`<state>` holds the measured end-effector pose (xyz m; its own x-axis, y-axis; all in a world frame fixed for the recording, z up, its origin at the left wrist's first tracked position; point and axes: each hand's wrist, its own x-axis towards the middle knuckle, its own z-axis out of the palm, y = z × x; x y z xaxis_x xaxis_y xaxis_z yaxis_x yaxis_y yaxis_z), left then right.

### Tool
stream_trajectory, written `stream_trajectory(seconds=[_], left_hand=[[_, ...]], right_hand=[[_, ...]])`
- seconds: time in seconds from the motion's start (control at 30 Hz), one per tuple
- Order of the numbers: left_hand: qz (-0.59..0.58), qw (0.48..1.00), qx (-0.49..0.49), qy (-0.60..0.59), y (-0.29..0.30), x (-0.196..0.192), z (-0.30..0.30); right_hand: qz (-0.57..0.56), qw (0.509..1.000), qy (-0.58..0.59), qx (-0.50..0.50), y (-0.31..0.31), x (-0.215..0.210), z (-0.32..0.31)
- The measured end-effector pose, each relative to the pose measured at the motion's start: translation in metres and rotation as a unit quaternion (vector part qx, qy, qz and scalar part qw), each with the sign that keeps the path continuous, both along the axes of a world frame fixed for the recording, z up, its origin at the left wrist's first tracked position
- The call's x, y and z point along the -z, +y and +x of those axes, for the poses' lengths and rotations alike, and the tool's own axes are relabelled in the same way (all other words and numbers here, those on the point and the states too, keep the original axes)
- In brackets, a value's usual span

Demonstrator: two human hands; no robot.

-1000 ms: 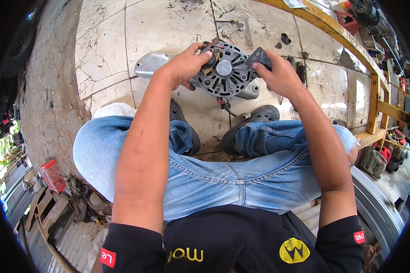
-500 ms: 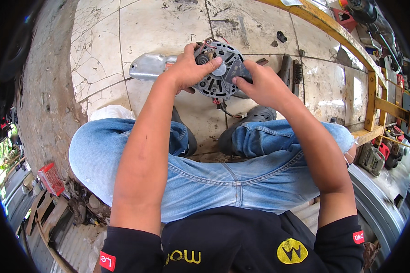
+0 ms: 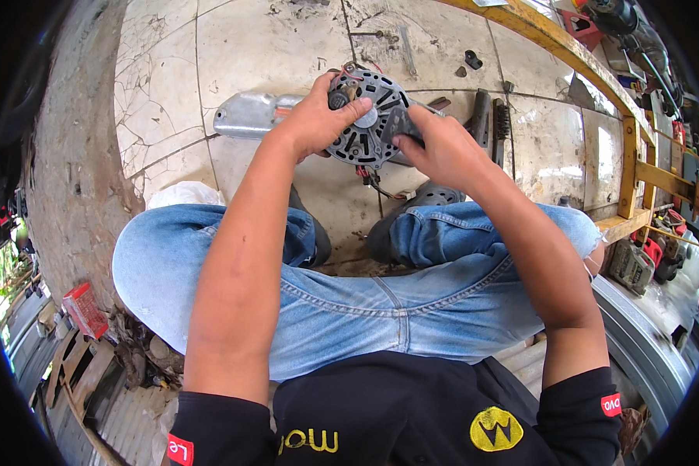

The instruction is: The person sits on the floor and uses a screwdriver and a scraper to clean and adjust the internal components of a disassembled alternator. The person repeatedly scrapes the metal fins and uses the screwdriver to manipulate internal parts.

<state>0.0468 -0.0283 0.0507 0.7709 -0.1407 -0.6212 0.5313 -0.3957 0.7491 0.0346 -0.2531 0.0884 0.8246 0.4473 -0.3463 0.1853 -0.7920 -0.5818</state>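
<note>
Two bare hands meet over a round, slotted metal motor part (image 3: 365, 116), which is held up above the cracked tile floor (image 3: 163, 85), just past the person's knees. From the head camera, the left hand (image 3: 322, 116) closes over the part's left rim, thumb across the top edge and fingers wrapped around it. The right hand (image 3: 439, 147) pinches a small dark flat piece (image 3: 400, 124) against the face of the part, fingers together on it. Behind the left hand a grey metal cover (image 3: 248, 115) lies on the tiles. Near the right hand, dark tools (image 3: 481, 116) lie on the floor beside a yellow metal frame (image 3: 590, 70). Blue jeans (image 3: 349, 303) cover the crossed legs below.
</note>
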Motion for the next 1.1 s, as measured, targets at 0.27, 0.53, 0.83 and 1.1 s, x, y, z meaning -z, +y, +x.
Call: stream_trajectory(seconds=[0.27,0.53,0.83,1.1], left_hand=[[0.002,0.999,-0.023,0.023,-0.004,-0.003,-0.002],[-0.055,0.992,-0.085,0.070,-0.001,-0.007,-0.003],[-0.107,0.979,-0.145,0.098,-0.003,0.001,-0.010],[-0.050,0.986,-0.144,0.061,-0.010,-0.007,-0.011]], right_hand=[[0.004,1.000,0.012,0.013,-0.002,0.008,0.006],[0.000,0.999,0.045,0.017,-0.001,-0.002,0.005],[-0.028,0.999,0.032,-0.010,0.004,-0.008,0.007],[-0.019,0.998,0.060,-0.011,0.005,-0.006,0.014]])
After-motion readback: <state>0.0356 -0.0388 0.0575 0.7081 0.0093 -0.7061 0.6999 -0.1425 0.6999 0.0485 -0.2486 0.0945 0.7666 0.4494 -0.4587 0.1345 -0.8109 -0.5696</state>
